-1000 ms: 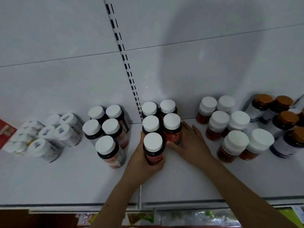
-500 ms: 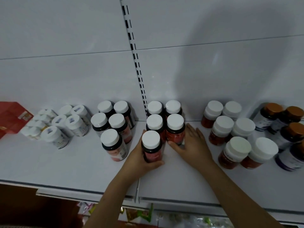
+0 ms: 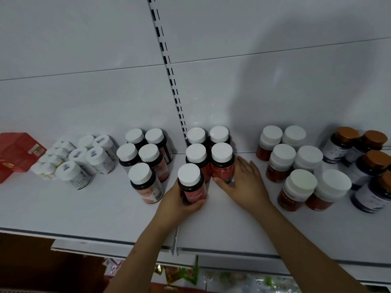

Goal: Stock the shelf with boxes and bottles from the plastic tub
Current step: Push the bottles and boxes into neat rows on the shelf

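Observation:
My left hand (image 3: pixel 179 205) grips a dark bottle with a white cap and red label (image 3: pixel 191 183), standing upright on the white shelf (image 3: pixel 84 208) at the front of a cluster. My right hand (image 3: pixel 243 182) holds the neighbouring red-labelled bottle (image 3: pixel 222 163), thumb at its front and fingers along its right side. Three more white-capped bottles (image 3: pixel 196 154) of the same kind stand behind these two, back to the wall. The plastic tub is out of view.
Left of my hands stand several dark bottles (image 3: pixel 143 182), several white bottles (image 3: pixel 72 174) and a red box (image 3: pixel 17 153). To the right are brown bottles with white caps (image 3: pixel 296 187) and brown-capped bottles (image 3: pixel 372 166). The shelf's front edge (image 3: pixel 232 250) runs below.
The view has shifted left and up, bringing the red box into sight. Both hands stay on the same two bottles with hardly any movement.

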`<control>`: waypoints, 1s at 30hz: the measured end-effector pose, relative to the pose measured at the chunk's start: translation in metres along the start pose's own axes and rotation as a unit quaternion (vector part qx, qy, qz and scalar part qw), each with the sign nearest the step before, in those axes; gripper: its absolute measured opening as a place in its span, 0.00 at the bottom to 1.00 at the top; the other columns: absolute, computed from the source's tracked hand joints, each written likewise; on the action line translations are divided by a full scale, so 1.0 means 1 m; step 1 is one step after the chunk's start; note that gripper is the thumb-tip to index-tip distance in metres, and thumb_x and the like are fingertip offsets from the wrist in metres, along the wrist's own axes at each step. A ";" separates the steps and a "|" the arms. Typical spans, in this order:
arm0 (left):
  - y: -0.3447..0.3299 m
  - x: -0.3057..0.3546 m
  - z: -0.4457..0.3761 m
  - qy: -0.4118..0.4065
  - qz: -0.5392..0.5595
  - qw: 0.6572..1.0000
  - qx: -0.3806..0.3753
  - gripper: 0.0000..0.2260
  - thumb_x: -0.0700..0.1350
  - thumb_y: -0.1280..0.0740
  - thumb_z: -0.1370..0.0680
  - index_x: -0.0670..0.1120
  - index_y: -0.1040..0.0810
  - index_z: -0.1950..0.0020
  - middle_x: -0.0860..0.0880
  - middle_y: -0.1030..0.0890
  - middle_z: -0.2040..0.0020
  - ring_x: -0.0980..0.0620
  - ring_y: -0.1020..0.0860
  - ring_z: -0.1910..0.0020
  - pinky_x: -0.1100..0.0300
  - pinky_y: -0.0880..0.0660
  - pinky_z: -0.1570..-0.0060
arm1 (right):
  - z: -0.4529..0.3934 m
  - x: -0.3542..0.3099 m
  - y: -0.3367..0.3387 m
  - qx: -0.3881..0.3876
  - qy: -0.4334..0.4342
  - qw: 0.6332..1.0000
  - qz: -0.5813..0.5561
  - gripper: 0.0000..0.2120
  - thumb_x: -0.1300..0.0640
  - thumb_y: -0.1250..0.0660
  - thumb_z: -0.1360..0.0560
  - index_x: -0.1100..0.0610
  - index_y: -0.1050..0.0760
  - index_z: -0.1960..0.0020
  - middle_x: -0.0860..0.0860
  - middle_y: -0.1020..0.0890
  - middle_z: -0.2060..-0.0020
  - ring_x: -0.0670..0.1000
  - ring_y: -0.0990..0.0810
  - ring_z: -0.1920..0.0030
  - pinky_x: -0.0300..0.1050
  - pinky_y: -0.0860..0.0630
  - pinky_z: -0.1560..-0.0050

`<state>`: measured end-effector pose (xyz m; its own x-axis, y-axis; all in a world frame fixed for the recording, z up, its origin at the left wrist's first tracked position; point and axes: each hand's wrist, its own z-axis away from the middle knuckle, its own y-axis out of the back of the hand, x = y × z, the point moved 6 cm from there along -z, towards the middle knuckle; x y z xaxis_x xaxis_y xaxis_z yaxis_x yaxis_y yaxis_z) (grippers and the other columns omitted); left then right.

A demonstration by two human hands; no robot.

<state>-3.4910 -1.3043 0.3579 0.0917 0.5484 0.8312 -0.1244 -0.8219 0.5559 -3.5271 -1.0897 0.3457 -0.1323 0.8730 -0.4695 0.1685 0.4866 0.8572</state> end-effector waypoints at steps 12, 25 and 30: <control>0.000 0.003 0.020 -0.045 0.052 0.997 -0.033 0.41 0.50 0.20 0.31 0.54 0.39 0.25 0.64 0.30 0.30 0.69 0.32 0.33 0.71 0.33 0.35 | 0.025 -0.008 0.010 -0.033 -0.071 0.997 -0.001 0.45 0.32 0.38 0.25 0.57 0.48 0.20 0.55 0.39 0.22 0.57 0.40 0.23 0.53 0.43 0.24; -0.053 0.068 0.077 -0.233 -0.001 0.969 -0.085 0.11 0.41 0.29 0.23 0.51 0.23 0.43 0.58 0.22 0.50 0.61 0.23 0.48 0.69 0.27 0.49 | 0.166 -0.018 0.172 0.275 -0.196 0.940 -0.052 0.08 0.54 0.35 0.21 0.52 0.21 0.44 0.46 0.18 0.52 0.47 0.21 0.53 0.44 0.24 0.53; -0.103 0.098 0.062 -0.226 0.021 0.970 -0.088 0.23 0.46 0.29 0.23 0.50 0.30 0.29 0.59 0.29 0.37 0.60 0.28 0.39 0.63 0.28 0.38 | 0.192 0.044 0.166 0.210 -0.317 0.923 -0.065 0.22 0.53 0.35 0.21 0.54 0.33 0.28 0.50 0.23 0.39 0.46 0.26 0.46 0.40 0.30 0.44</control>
<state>-3.4077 -1.1759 0.3815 0.5017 0.3585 0.7872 -0.3001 -0.7814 0.5471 -3.3179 -0.9635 0.4268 0.3966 0.5866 -0.7061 0.5733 0.4425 0.6896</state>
